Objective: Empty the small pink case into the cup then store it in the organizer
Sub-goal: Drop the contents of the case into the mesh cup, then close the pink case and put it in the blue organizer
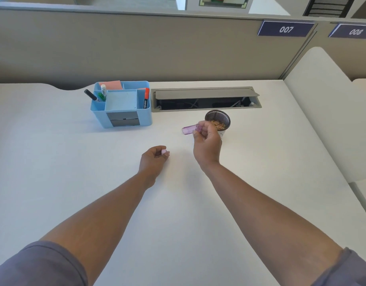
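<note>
- The small pink case, a translucent tube, is held roughly level above the white desk, just left of the cup, with one end hidden inside the fingers at the cup's near rim.
- The right hand is seen raised, its fingers curled closed around the case's right end.
- The mesh cup, dark and round, is set on the desk just in front of the cable hatch; small tan pieces are seen inside it, too small to be identified.
- The left hand is rested on the desk, well left of the cup, with its fingertips pinched on a small pink cap.
- The blue organizer is placed at the back left of the desk, well apart from both hands. Its large middle compartment is shown bare.
- A black marker, a green marker and a white-capped stick are stood in its left compartments, a red marker in the right one, and pink notes at the back.
- A grey cable hatch is set open in the desk, right of the organizer.
- Partition labels reading 007 and 008 are fixed above.
</note>
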{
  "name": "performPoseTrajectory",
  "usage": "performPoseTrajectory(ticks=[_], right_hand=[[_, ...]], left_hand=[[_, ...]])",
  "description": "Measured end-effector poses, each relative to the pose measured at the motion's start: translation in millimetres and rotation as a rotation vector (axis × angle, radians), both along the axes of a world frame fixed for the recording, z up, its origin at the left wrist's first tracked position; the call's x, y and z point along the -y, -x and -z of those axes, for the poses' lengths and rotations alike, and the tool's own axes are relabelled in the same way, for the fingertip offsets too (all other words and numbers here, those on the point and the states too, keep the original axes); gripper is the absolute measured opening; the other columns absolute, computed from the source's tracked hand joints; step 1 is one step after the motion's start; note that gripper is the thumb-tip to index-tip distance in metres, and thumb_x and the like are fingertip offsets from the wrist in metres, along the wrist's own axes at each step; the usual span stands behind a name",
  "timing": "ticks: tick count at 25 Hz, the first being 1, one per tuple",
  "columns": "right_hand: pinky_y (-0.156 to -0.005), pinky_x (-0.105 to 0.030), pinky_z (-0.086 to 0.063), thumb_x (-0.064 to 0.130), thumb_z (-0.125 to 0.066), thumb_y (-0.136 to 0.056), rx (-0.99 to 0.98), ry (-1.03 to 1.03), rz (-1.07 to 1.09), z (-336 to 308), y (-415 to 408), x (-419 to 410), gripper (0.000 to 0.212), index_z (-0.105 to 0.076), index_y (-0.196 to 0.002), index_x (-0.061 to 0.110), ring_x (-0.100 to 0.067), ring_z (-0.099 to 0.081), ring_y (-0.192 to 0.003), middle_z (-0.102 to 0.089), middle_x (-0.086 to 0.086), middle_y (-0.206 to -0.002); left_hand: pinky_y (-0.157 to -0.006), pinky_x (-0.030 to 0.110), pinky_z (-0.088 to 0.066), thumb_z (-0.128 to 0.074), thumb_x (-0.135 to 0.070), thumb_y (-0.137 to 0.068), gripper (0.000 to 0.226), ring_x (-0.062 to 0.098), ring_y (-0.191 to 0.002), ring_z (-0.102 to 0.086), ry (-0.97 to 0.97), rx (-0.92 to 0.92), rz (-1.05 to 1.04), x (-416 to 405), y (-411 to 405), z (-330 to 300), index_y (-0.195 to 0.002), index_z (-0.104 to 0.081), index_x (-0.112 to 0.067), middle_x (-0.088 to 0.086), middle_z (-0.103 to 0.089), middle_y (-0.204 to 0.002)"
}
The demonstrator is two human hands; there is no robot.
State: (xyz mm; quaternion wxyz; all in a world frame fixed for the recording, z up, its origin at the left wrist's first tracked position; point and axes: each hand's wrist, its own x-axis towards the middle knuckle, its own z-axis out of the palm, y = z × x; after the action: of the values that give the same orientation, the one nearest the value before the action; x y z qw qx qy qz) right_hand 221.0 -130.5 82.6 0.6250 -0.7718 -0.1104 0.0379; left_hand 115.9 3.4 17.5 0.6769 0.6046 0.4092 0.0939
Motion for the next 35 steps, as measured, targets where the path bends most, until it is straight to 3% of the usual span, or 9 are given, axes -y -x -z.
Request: performPoseTrajectory(ticks=[5,8,10,14,18,21,23,31,35], right_hand=[[-0.091,-0.029,-0.053,0.009,-0.065,-0.093,-0.276,-0.036,-0.069,31.3,27.2,-11.0,0.021,-0.062,-0.11,0.021,-0.016,-0.066,-0.099,-0.071,-0.004,-0.107],[-0.088,-0.029,-0.053,0.009,-0.069,-0.091,-0.412,-0.062,-0.104,43.2,39.2,-11.1,0.026,-0.063,-0.114,0.022,-0.013,-0.064,-0.091,-0.071,-0.007,-0.109],[-0.095,-0.036,-0.055,0.006,-0.07,-0.09,-0.479,-0.083,-0.145,48.7,45.4,-11.5,0.026,-0.066,-0.111,0.02,-0.015,-0.064,-0.094,-0.07,-0.011,-0.111],[-0.1,-0.04,-0.055,0.0,-0.07,-0.09,-0.598,-0.141,-0.201,52.9,52.4,-11.8,0.024,-0.067,-0.107,0.016,-0.024,-0.068,-0.101,-0.07,-0.013,-0.109],[-0.088,-0.03,-0.059,-0.002,-0.068,-0.092,-0.715,-0.228,-0.226,52.3,54.0,-9.5,0.018,-0.065,-0.105,0.009,-0.014,-0.072,-0.079,-0.071,-0.009,-0.096],[-0.085,-0.032,-0.059,-0.004,-0.067,-0.092,-0.747,-0.215,-0.231,54.2,54.8,-8.0,0.016,-0.063,-0.102,0.008,-0.015,-0.072,-0.076,-0.071,-0.009,-0.091],[-0.085,-0.034,-0.06,-0.004,-0.067,-0.092,-0.758,-0.204,-0.237,54.9,55.0,-7.4,0.017,-0.062,-0.103,0.009,-0.017,-0.072,-0.078,-0.071,-0.009,-0.09],[-0.073,-0.029,-0.062,0.004,-0.071,-0.091,-0.758,-0.174,-0.288,54.7,52.3,-5.4,0.005,-0.071,-0.096,0.007,-0.018,-0.071,-0.072,-0.073,-0.005,-0.077],[-0.08,-0.032,-0.063,0.005,-0.07,-0.093,-0.738,-0.121,-0.325,56.4,50.5,-3.9,0.002,-0.071,-0.094,0.006,-0.018,-0.07,-0.07,-0.072,-0.004,-0.075]], left_hand=[[-0.075,0.019,-0.048,-0.078,-0.026,-0.088,0.016,0.004,-0.092,-0.068,0.052,0.028,-0.029,-7.3,19.1,2.5,-0.101,-0.071,-0.032,-0.012,-0.076,-0.1],[-0.084,0.023,-0.051,-0.079,-0.022,-0.087,0.019,0.009,-0.092,-0.068,0.107,0.065,-0.033,-14.3,32.1,5.8,-0.103,-0.072,-0.028,-0.005,-0.076,-0.102],[-0.091,0.027,-0.053,-0.081,-0.018,-0.085,0.022,0.012,-0.094,-0.068,0.131,0.072,-0.024,-18.0,40.6,7.4,-0.105,-0.073,-0.024,-0.001,-0.076,-0.104],[-0.095,0.032,-0.053,-0.083,-0.016,-0.082,0.025,0.015,-0.094,-0.069,0.143,0.069,0.001,-20.8,49.5,8.5,-0.105,-0.075,-0.024,0.001,-0.078,-0.104],[-0.098,0.033,-0.053,-0.086,-0.019,-0.08,0.029,0.017,-0.098,-0.07,0.16,0.071,0.038,-22.6,54.0,7.8,-0.106,-0.076,-0.025,0.0,-0.079,-0.106],[-0.108,0.038,-0.048,-0.078,-0.016,-0.087,0.032,0.021,-0.11,-0.068,0.216,0.083,0.082,-26.6,55.9,8.3,-0.119,-0.072,-0.017,0.003,-0.076,-0.115],[-0.112,0.039,-0.046,-0.071,-0.011,-0.093,0.029,0.02,-0.107,-0.066,0.246,0.095,0.091,-27.8,56.8,8.6,-0.122,-0.069,-0.014,0.005,-0.075,-0.115],[-0.104,0.037,-0.051,-0.071,-0.004,-0.091,0.023,0.019,-0.1,-0.068,0.256,0.134,0.046,-26.1,61.4,7.3,-0.112,-0.073,-0.014,0.01,-0.075,-0.112],[-0.091,0.026,-0.057,-0.073,-0.004,-0.09,0.023,0.017,-0.097,-0.071,0.275,0.137,0.02,-26.3,63.0,7.4,-0.111,-0.074,-0.012,0.008,-0.078,-0.104]])
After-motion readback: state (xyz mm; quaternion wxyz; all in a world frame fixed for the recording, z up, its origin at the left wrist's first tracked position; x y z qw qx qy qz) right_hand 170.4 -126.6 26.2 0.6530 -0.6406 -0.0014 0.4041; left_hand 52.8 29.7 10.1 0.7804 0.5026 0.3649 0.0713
